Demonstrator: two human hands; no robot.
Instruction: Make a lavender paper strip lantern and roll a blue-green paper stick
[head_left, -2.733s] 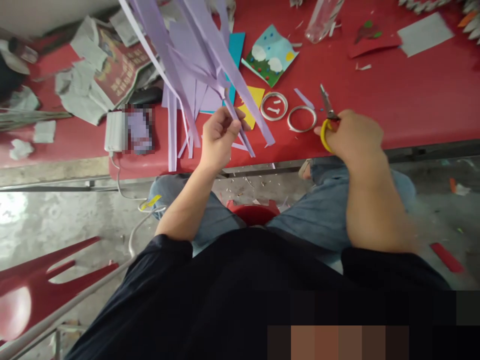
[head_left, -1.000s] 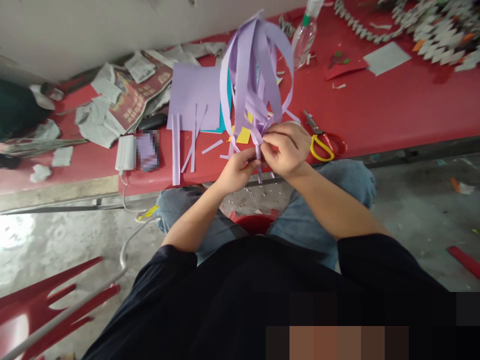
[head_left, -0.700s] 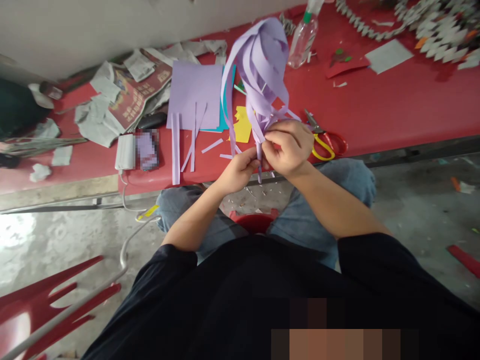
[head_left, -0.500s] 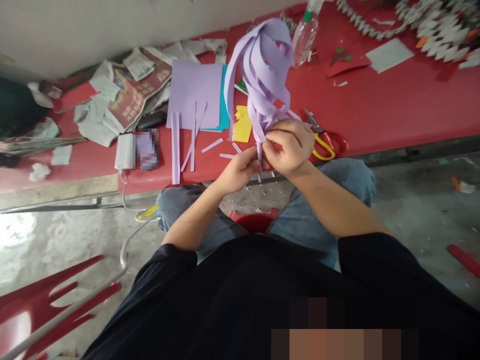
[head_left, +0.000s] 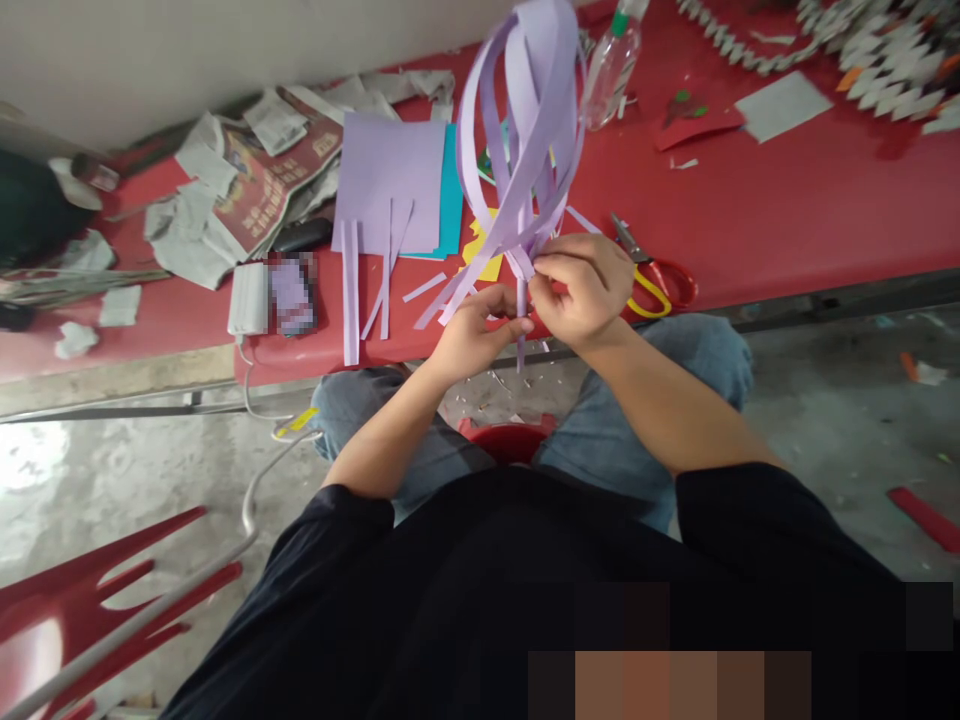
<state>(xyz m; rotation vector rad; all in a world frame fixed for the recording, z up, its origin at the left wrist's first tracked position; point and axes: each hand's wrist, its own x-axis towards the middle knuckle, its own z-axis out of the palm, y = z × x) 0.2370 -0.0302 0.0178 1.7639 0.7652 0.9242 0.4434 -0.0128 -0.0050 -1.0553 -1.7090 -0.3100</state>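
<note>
1. While my right hand [head_left: 581, 285] pinched the gathered neck of the lilac paper bundle [head_left: 536, 130], its thumb and forefinger were closed, with the other fingers curled behind. My left hand [head_left: 472, 340] had its thumb laid across the narrow stalk [head_left: 521, 300] just below; its fingers were slightly apart away from that light hold, and I could not tell how firmly they pressed.

2. As I judged it, this step called for a snug pinch right at the neck, so the strips did not fan out, with the left thumb steadying the stalk without creasing it. Small, even turns of the fingertips seemed better than pulling, since thin paper could kink or tear. The loose tails [head_left: 450, 297], slanting down and left over my left hand, needed to be clear of the pinch.

3. The bundle was in the upper middle of the frame, held above the near side of the red table [head_left: 787, 190]. Its long axis ran nearly up and down the picture: the rounded loops pointed to the top edge, the stalk to the bottom.

4. To the right of my right hand lay the scissors [head_left: 667, 283], in neither hand.
</note>
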